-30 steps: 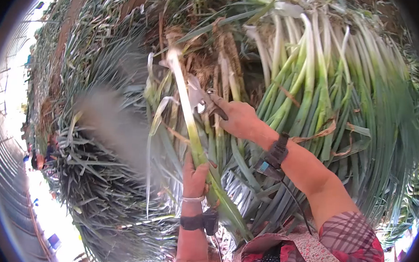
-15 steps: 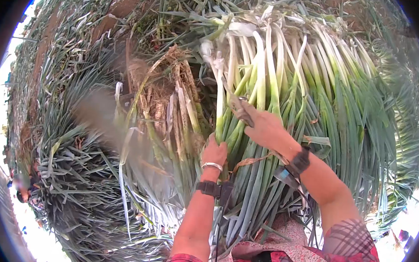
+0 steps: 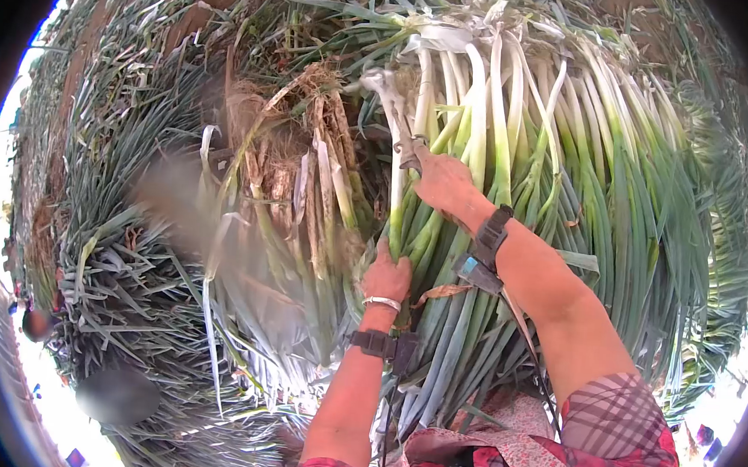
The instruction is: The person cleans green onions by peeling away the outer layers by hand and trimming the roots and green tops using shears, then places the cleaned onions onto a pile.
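Observation:
My left hand (image 3: 387,274) is closed around the green part of a green onion (image 3: 396,202) whose white end points up, away from me. My right hand (image 3: 442,183) grips a narrow greyish hand tool (image 3: 410,153), knife-like in shape; its exact kind is hard to make out. The tool lies against the white shank of the held green onion, just below its root end. Right beside my hands spreads a wide row of green onions (image 3: 503,151), white ends away from me and green leaves toward me.
Left of my hands lies a pile of brown, dried, rooty stalks (image 3: 295,186). Farther left, cut green leaves (image 3: 130,304) form a large heap. A blurred smear on the lens covers part of the left side. More leaves and debris (image 3: 336,17) lie at the back.
My right hand has moved up and left with the tool, nearer the root end of the held green onion. The left hand keeps its grip in nearly the same place.

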Demonstrator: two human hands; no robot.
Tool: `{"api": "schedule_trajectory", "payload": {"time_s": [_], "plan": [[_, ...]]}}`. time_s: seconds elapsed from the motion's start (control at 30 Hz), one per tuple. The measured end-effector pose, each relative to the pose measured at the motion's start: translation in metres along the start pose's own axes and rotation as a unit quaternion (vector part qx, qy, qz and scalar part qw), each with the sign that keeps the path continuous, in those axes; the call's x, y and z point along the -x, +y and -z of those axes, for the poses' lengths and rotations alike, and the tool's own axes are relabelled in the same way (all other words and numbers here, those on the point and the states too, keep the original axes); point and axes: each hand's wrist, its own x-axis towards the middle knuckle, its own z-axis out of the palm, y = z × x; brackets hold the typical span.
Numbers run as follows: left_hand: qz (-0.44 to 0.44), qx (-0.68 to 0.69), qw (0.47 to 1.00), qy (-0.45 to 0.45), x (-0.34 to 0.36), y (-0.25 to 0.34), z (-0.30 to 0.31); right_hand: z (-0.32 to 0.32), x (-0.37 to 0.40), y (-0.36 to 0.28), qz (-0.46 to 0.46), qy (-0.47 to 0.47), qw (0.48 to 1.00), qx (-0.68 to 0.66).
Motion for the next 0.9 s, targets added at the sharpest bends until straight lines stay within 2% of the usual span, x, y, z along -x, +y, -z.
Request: {"api": "schedule_trajectory", "payload": {"time_s": [0.07, 0.1, 0.17, 0.23, 0.3, 0.33, 0.37, 0.4, 0.43, 0.47, 0.5, 0.6, 0.67, 0.7, 0.77, 0.8, 0.87, 0.9], "plan": [[-0.007, -0.006, 1.000, 0.006, 0.001, -0.002, -0.002, 0.004, 0.001, -0.001, 0.004, -0.008, 1.000, 0.007], [-0.030, 0.036, 0.999, 0.014, -0.001, -0.009, -0.004, 0.007, 0.005, 0.001, 0.003, -0.007, 1.000, 0.008], [-0.061, 0.080, 0.995, 0.023, -0.003, -0.010, 0.011, 0.018, 0.014, 0.007, -0.005, -0.009, 0.993, -0.119], [-0.051, 0.258, 0.964, -0.046, -0.002, 0.002, 0.040, 0.038, 0.032, 0.020, 0.008, 0.009, 0.989, -0.150], [-0.048, 0.296, 0.953, -0.043, 0.001, 0.043, 0.080, 0.074, 0.063, 0.032, 0.025, 0.048, 0.957, -0.286], [-0.037, 0.321, 0.946, -0.025, 0.011, 0.075, 0.102, 0.093, 0.078, 0.041, 0.042, 0.071, 0.951, -0.299], [-0.041, 0.410, 0.910, -0.045, 0.018, 0.104, 0.122, 0.113, 0.093, 0.049, 0.060, 0.092, 0.944, -0.311], [-0.144, 0.432, 0.890, 0.005, -0.004, 0.112, 0.109, 0.133, 0.109, 0.052, 0.048, 0.117, 0.944, -0.304], [-0.132, 0.494, 0.859, 0.005, 0.012, 0.149, 0.119, 0.148, 0.121, 0.059, 0.039, 0.150, 0.946, -0.284], [-0.131, 0.545, 0.827, -0.046, 0.006, 0.173, 0.111, 0.162, 0.133, 0.065, 0.027, 0.182, 0.947, -0.262], [-0.155, 0.528, 0.832, -0.064, -0.004, 0.193, 0.094, 0.172, 0.142, 0.065, 0.007, 0.198, 0.949, -0.246], [-0.274, 0.296, 0.911, -0.082, -0.007, 0.222, 0.004, 0.192, 0.159, 0.050, -0.023, 0.198, 0.957, -0.209], [-0.336, 0.209, 0.911, -0.118, 0.042, 0.205, -0.058, 0.172, 0.157, 0.035, 0.008, 0.158, 0.968, -0.193], [-0.337, 0.204, 0.901, -0.184, 0.072, 0.183, -0.100, 0.160, 0.152, 0.026, 0.035, 0.138, 0.973, -0.181], [-0.406, 0.226, 0.861, -0.206, 0.144, 0.148, -0.085, 0.125, 0.144, 0.002, 0.105, 0.031, 0.985, -0.133], [-0.438, 0.237, 0.839, -0.219, 0.181, 0.131, -0.076, 0.096, 0.139, -0.006, 0.200, 0.011, 0.969, -0.147], [-0.534, 0.127, 0.792, -0.268, 0.207, 0.073, -0.079, 0.056, 0.139, -0.036, 0.210, -0.119, 0.968, -0.065], [-0.579, 0.208, 0.767, -0.183, 0.212, 0.033, -0.099, 0.032, 0.137, -0.044, 0.216, -0.167, 0.961, -0.036]]}}
